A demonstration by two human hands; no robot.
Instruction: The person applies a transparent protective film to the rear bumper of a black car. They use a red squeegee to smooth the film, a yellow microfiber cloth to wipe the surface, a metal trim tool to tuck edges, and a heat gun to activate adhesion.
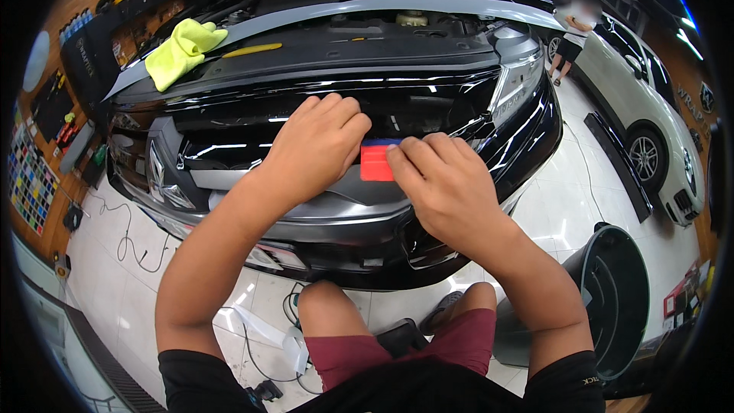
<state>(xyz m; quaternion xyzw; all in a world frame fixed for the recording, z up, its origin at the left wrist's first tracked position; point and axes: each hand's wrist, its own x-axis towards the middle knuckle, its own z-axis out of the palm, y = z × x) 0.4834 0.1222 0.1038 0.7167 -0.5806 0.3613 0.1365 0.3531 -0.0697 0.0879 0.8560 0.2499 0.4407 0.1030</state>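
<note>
My right hand (436, 183) grips a flat red squeegee (376, 162) with a blue strip along its upper edge, against the front end of a black car (428, 115). Just left of it, my left hand (321, 141) rests on the same glossy front, its fingers curled together; what they hold, if anything, is hidden. A silver grille piece (164, 160) sits left of my hands, and a headlight (512, 76) is above to the right. On the car's upper front lie a yellow-green cloth (180, 53) and a yellow strip-shaped tool (252, 50). A long grey strip (489, 9) stretches across the open engine bay.
A large dark bin (612, 298) stands at lower right. A long dark panel (615, 168) lies beside a white car (650, 130), where another person (573, 34) stands. Cords (134, 248) lie on the tiled floor. A swatch board (34, 183) and tools line the left wall.
</note>
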